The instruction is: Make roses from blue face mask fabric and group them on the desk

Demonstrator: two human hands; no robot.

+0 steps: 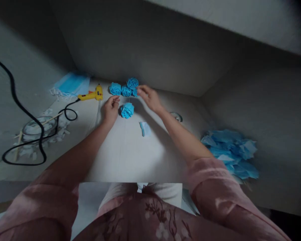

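Several blue roses rolled from mask-like material sit grouped at the back of the work surface. The fingertips of my right hand (150, 98) reach the right side of this group, at a partly hidden rose (134, 92); another rose (132, 83) rests above it. Beside these are a middle rose (126, 91) and a left rose (115, 89). My left hand (111, 108), its fingers loosely bent and seemingly holding nothing, is just left of a single front rose (127, 110). A small folded blue-and-white piece (145, 129) lies nearer to me.
A yellow glue gun (91, 95) with a black cord (41, 140) lies left, near blue face masks (71, 83). White scraps surround a round dish (39, 126). At right are a small round object (176, 116) and a heap of blue pieces (232, 152). Walls enclose the surface.
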